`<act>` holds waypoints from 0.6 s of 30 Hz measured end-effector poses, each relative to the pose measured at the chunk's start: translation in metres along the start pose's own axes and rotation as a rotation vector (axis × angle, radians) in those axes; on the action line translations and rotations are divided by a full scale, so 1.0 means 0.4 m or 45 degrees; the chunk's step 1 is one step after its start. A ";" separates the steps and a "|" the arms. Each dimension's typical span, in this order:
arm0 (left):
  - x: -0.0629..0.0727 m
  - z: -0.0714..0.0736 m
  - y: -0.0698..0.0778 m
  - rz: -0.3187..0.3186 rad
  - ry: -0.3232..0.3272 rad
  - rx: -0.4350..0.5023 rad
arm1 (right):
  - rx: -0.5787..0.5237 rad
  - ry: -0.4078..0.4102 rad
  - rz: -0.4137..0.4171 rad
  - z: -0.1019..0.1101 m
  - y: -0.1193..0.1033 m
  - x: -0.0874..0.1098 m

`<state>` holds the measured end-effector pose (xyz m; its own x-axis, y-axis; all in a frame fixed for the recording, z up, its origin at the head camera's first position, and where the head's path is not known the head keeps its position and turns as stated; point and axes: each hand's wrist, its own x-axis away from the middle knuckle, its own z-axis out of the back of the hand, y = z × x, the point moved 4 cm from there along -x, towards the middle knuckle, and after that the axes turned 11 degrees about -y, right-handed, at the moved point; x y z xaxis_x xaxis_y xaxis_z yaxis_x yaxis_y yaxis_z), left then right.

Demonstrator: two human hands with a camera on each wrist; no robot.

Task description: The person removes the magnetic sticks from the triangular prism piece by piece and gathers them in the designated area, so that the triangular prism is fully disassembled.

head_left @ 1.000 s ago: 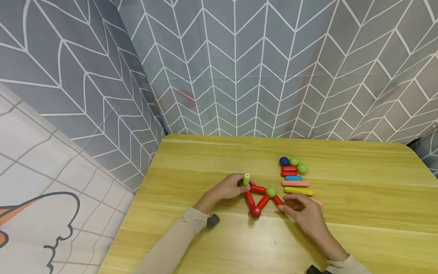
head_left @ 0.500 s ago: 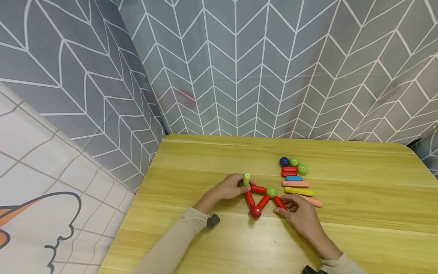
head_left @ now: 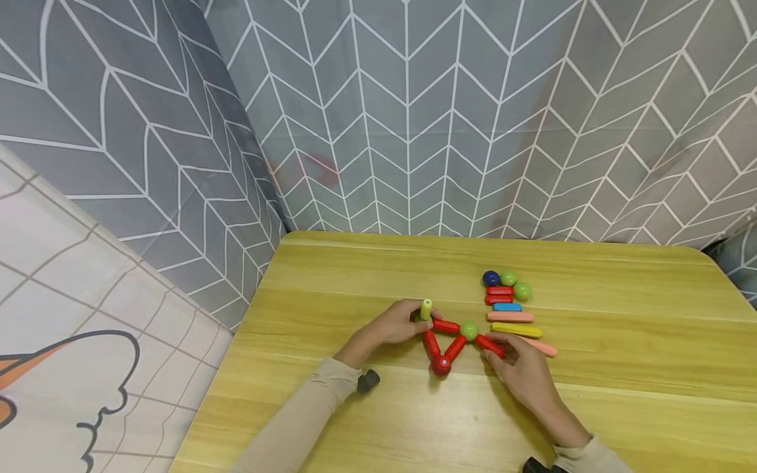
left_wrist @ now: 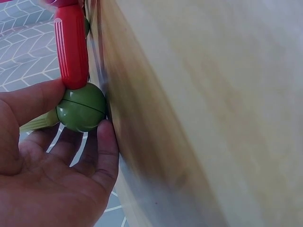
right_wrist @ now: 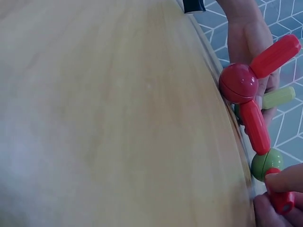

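Fingers (left_wrist: 108,142) of the left hand (head_left: 402,323) are holding a green ball (left_wrist: 81,109), curled partway round it, with a lime rod (head_left: 426,309) standing from it. The right hand (head_left: 525,371) is pinching a red rod (head_left: 490,345) between thumb and fingertips, its end meeting a second green ball (head_left: 469,330) between the hands. Both forearms (head_left: 296,424) are slanting inward, and a red ball (head_left: 440,366) is sitting between the hands, nearer the body.
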<state>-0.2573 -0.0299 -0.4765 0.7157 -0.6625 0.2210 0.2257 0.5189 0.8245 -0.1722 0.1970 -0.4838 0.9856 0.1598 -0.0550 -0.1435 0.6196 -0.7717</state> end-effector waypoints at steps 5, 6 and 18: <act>-0.002 0.000 -0.003 -0.001 -0.004 -0.008 | -0.168 -0.014 -0.120 -0.003 0.013 0.000; -0.003 0.000 -0.003 -0.001 -0.005 -0.010 | -0.217 -0.016 -0.149 -0.005 0.017 -0.001; -0.003 0.000 -0.003 -0.018 -0.006 -0.017 | -0.370 0.037 -0.262 -0.010 0.036 -0.002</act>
<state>-0.2586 -0.0297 -0.4779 0.7092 -0.6724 0.2121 0.2447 0.5168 0.8204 -0.1748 0.2027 -0.4976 0.9940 0.0302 0.1054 0.0853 0.3914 -0.9163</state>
